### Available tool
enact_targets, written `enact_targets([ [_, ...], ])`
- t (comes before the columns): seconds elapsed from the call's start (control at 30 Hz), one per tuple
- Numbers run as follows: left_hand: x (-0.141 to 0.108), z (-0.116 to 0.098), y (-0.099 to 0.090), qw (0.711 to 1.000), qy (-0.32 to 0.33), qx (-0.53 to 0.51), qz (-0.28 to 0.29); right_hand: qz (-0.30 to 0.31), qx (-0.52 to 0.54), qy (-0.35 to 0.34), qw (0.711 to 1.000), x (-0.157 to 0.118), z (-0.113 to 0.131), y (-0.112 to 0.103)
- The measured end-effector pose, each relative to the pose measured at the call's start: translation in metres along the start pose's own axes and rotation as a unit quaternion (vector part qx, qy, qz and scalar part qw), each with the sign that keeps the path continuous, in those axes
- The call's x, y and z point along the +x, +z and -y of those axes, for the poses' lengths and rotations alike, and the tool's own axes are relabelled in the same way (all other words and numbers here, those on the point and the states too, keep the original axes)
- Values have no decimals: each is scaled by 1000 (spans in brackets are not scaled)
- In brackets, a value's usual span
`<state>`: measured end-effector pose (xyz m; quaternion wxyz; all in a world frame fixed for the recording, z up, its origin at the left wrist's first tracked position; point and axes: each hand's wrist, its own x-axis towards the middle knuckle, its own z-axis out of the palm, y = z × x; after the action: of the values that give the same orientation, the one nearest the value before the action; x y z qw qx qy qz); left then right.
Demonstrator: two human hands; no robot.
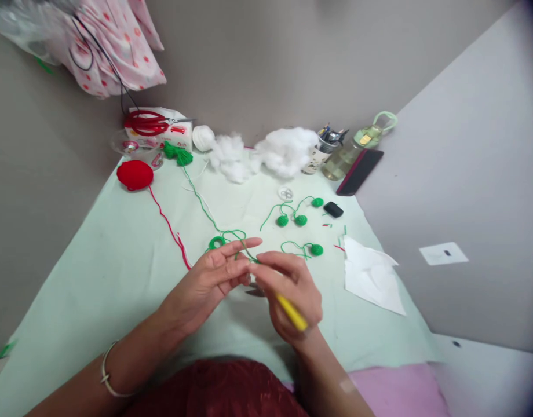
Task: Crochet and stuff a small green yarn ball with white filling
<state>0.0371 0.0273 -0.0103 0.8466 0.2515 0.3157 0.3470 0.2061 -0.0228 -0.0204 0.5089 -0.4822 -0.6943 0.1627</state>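
Note:
My right hand (295, 292) is closed around a crochet hook with a yellow handle (292, 313), its tip hidden at the fingers. Thumb and fingers of my left hand (218, 267) pinch green yarn (247, 250), which runs over the raised index finger. Both hands' fingertips meet over the table, and the small piece of work between them is mostly hidden. From there the yarn leads back to a green skein (178, 154). A green ring (216, 242) lies just behind my left hand. Beneath the fingers, dark blades (255, 289) show in part.
Several small green crocheted balls (317, 249) with yarn tails lie to the right, near a black object (333, 209) and white paper (371, 275). A red yarn ball (135, 175) sits left. White stuffing (288, 152), a pen cup (318, 155), a bottle (342, 156) and a phone (360, 172) line the back.

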Motion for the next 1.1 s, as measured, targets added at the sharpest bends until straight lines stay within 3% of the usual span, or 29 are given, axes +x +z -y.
enact_targets([
  [0.1, 0, -1, -1, 999, 25, 29, -29, -74, 153, 54, 984, 9, -1, -2],
  [0.2, -2, 0, 1, 993, 70, 75, -56, -81, 237, 126, 960, 12, -3, 0],
  [0.27, -2, 3, 4, 991, 86, 86, -58, -68, 153, 88, 982, 8, -5, 4],
  [0.33, -3, 6, 6, 993, 76, 71, -50, -54, 13, -3, 998, 1, -6, 8],
  [0.43, -1, 8, 4, 999, 25, 24, -19, -59, -66, -81, 993, -3, -5, 10],
  [0.57, 2, 3, -2, 1000, 11, -11, -10, -110, 92, 22, 989, 6, -3, 2],
  [0.67, 3, -2, -5, 999, 24, 0, -28, -134, 238, 129, 953, 13, -5, -1],
  [0.73, 3, -2, -4, 998, 38, 28, -41, -114, 294, 166, 934, 14, -7, 0],
  [0.9, 0, 0, 1, 995, 48, 84, -29, -63, 234, 118, 963, 12, -5, 6],
  [1.03, 0, -1, 0, 995, 35, 86, -21, -66, 292, 160, 940, 12, -3, 2],
  [1.1, 0, -1, 0, 994, 44, 92, -34, -64, 263, 151, 951, 9, -3, 0],
])
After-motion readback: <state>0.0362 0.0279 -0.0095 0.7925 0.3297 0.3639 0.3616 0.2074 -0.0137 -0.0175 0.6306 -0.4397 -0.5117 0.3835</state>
